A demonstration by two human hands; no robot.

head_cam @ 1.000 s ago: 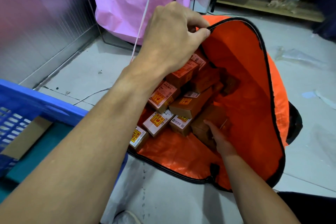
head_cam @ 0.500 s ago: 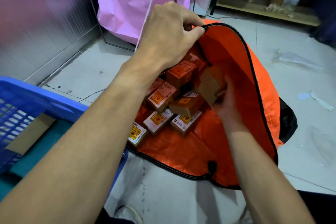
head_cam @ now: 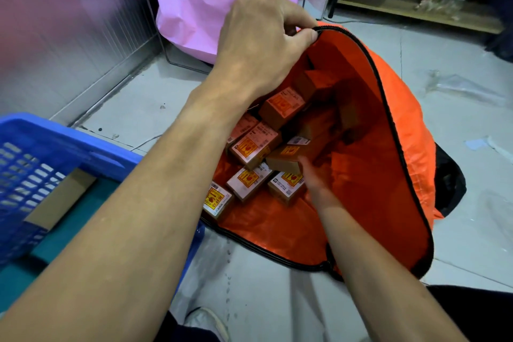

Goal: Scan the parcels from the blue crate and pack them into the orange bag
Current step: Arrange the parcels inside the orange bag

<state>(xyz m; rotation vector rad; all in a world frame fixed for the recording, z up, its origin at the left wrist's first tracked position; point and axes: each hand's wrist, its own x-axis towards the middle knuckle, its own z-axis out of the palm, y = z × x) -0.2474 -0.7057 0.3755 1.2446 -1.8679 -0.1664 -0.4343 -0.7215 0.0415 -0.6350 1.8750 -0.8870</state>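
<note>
Grey floor (head_cam: 144,108), bag (head_cam: 388,175) lying open on it. Your left hand (head_cam: 258,44) pinches the zip rim at the bag's far edge and holds the mouth up. Against half a second back, your right hand (head_cam: 313,178) is lower and no longer lifts a brown box mid-bag. It sits against the parcels (head_cam: 255,144), so that one looks placed. Its fingers are blurred: gripping or letting go, you cannot tell. Crate (head_cam: 55,130) is cut off at left, its contents mostly unseen.
</note>
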